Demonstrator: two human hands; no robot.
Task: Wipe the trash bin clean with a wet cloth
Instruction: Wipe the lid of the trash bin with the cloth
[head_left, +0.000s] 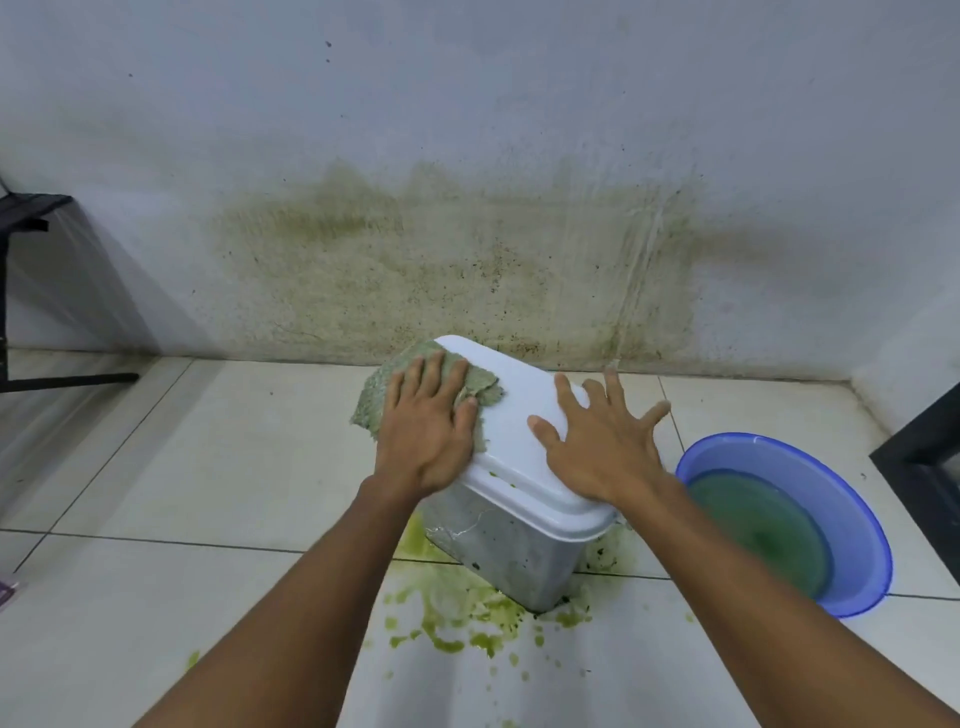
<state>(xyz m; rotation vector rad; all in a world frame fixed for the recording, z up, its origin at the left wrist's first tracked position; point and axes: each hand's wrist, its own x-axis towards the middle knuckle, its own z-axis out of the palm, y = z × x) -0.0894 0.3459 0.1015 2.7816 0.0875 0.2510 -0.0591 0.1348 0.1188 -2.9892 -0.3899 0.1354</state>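
Two flat, spread hands on white-lidded grey plastic trash bin (511, 499): left hand (428, 434) presses greenish wet cloth (379, 395) at lid's far-left corner; right hand (602, 441) steadies right side; lid's long axis runs away-left.

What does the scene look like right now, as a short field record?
left hand: flat on the cloth, pressing it on the left edge of the lid
right hand: spread flat on the lid
bin: lid on, side dirty
basin: right of bin, holds greenish water
floor: green spill around bin base
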